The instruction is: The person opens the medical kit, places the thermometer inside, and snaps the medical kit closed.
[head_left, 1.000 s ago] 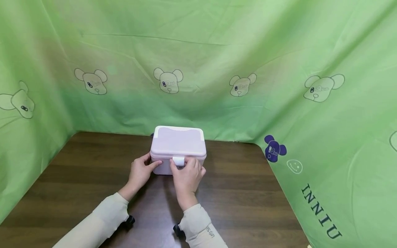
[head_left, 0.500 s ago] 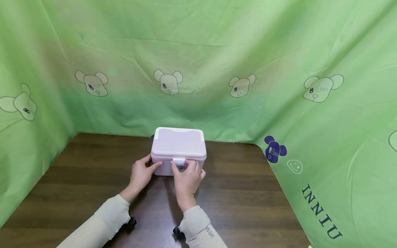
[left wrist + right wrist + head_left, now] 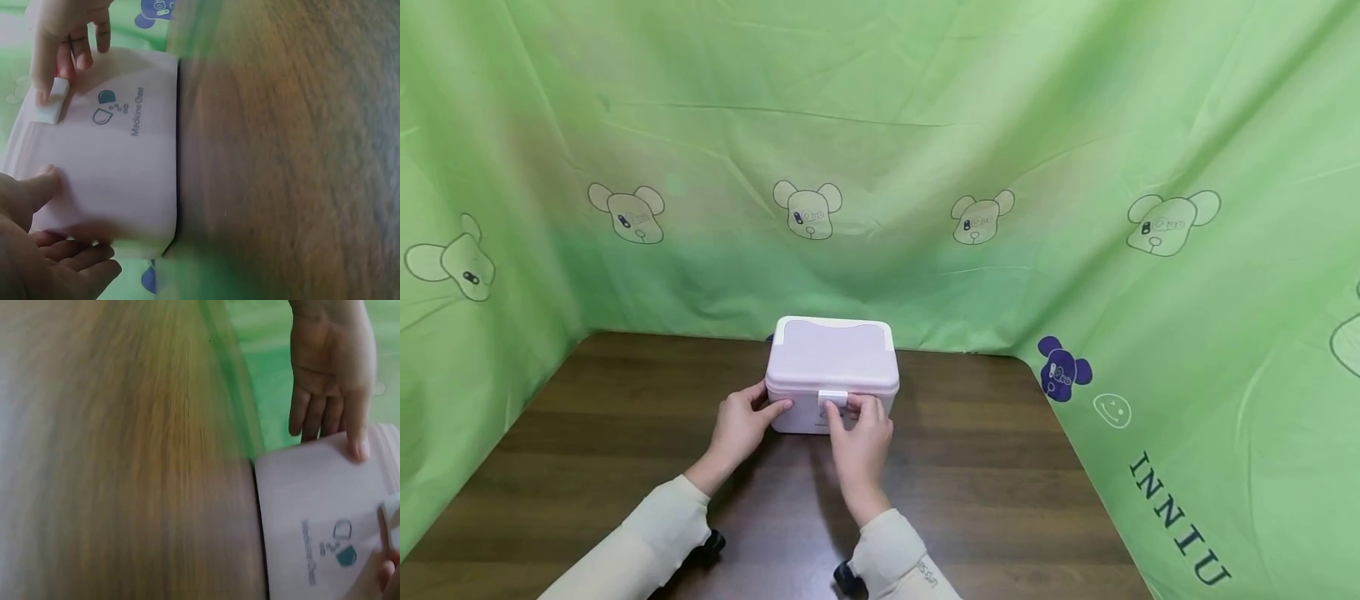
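Note:
A pale pink-lilac medicine chest (image 3: 833, 354), marked "Medicine Chest" on its front, stands with its lid down on the table. A white latch (image 3: 832, 397) sits at the front middle of the lid's edge. My left hand (image 3: 737, 429) holds the chest's left front corner, its thumb (image 3: 42, 187) on the front face and its fingers along the left side. At the latch is my right hand (image 3: 861, 450): its thumb lies on the latch's face, and the index fingertip touches near the latch's right edge. The inside of the chest is hidden.
The chest is near the back edge of a dark wooden table (image 3: 985, 467). Green cloth (image 3: 895, 167) with printed bear heads hangs behind and on both sides. A dark wrist device (image 3: 850, 577) sits under each light sleeve (image 3: 647, 533).
My right thumb has shifted from the latch's left edge onto its face, and the right wrist has swung slightly to the right. The left hand stays on the chest. The view tilted up slightly.

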Action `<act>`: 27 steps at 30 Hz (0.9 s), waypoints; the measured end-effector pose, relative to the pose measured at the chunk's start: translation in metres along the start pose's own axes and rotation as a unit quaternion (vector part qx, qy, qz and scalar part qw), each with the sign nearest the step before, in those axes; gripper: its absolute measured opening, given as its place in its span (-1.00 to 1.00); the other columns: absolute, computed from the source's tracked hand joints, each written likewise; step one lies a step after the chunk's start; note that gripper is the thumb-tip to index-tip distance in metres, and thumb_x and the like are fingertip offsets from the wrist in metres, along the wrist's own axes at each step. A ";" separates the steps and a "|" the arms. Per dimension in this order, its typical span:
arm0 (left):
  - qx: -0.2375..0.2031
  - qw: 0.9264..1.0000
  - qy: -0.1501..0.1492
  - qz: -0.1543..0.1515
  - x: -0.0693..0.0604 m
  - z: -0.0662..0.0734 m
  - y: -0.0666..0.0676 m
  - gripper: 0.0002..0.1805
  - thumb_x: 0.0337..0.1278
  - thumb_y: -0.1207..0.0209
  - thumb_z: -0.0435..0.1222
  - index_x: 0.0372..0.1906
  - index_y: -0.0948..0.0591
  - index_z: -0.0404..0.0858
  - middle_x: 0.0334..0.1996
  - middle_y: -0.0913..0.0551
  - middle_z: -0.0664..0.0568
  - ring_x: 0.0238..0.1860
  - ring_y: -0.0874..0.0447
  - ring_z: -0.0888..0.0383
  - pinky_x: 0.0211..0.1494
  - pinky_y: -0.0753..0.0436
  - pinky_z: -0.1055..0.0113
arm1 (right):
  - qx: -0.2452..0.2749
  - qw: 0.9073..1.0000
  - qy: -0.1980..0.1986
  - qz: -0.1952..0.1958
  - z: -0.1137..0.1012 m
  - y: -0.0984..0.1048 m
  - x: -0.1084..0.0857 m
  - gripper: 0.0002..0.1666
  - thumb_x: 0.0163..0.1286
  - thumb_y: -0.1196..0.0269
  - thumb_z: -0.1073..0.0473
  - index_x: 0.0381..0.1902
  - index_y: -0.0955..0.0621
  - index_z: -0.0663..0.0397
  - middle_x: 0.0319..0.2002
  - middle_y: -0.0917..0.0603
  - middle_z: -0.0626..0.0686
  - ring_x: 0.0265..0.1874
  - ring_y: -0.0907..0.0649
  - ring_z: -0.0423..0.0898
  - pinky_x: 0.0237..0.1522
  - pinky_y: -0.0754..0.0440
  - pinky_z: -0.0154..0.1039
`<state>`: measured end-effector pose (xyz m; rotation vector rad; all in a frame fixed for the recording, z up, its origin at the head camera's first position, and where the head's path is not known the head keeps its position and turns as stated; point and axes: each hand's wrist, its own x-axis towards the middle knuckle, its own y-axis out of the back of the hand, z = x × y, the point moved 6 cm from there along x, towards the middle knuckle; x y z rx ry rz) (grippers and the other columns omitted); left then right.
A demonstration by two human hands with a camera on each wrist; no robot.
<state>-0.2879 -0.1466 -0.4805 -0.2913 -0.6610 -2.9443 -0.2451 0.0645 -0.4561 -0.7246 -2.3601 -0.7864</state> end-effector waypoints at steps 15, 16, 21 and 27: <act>0.028 0.999 -0.004 -0.043 0.008 0.005 0.007 -0.36 0.22 -0.43 -0.16 0.33 -0.58 -0.36 0.20 -0.67 -0.22 0.26 -0.63 -0.13 0.27 -0.63 -0.05 | 0.129 0.972 0.027 -0.193 0.013 0.019 0.025 -0.74 0.28 -0.45 0.28 -0.06 -0.74 0.15 -0.21 -0.73 0.03 -0.31 -0.68 -0.12 -0.24 -0.71 -0.30; 0.028 0.999 -0.006 -0.044 0.008 0.006 0.008 -0.37 0.22 -0.42 -0.15 0.33 -0.58 -0.35 0.18 -0.68 -0.22 0.24 -0.65 -0.13 0.26 -0.64 -0.04 | 0.134 0.969 0.022 -0.208 0.014 0.020 0.026 -0.73 0.30 -0.44 0.28 -0.04 -0.74 0.15 -0.20 -0.74 0.04 -0.30 -0.68 -0.13 -0.23 -0.72 -0.29; 0.026 0.998 -0.016 -0.052 0.007 0.008 0.014 -0.42 0.24 -0.41 -0.15 0.29 -0.62 -0.34 0.09 -0.75 -0.18 0.12 -0.72 -0.10 0.17 -0.69 -0.02 | 0.134 0.950 0.023 -0.282 0.021 0.027 0.031 -0.65 0.35 -0.41 0.26 0.09 -0.72 0.13 -0.09 -0.75 0.06 -0.22 -0.69 -0.11 -0.18 -0.74 -0.24; 0.043 0.992 -0.036 -0.109 0.003 0.009 0.018 -0.41 0.26 -0.40 -0.16 0.33 -0.59 -0.32 0.12 -0.74 -0.14 0.13 -0.73 -0.07 0.16 -0.70 0.01 | 0.115 0.932 0.064 -0.337 0.029 0.047 0.036 -0.60 0.35 -0.41 0.26 0.14 -0.69 0.16 0.02 -0.74 0.06 -0.17 -0.70 -0.03 -0.13 -0.75 -0.12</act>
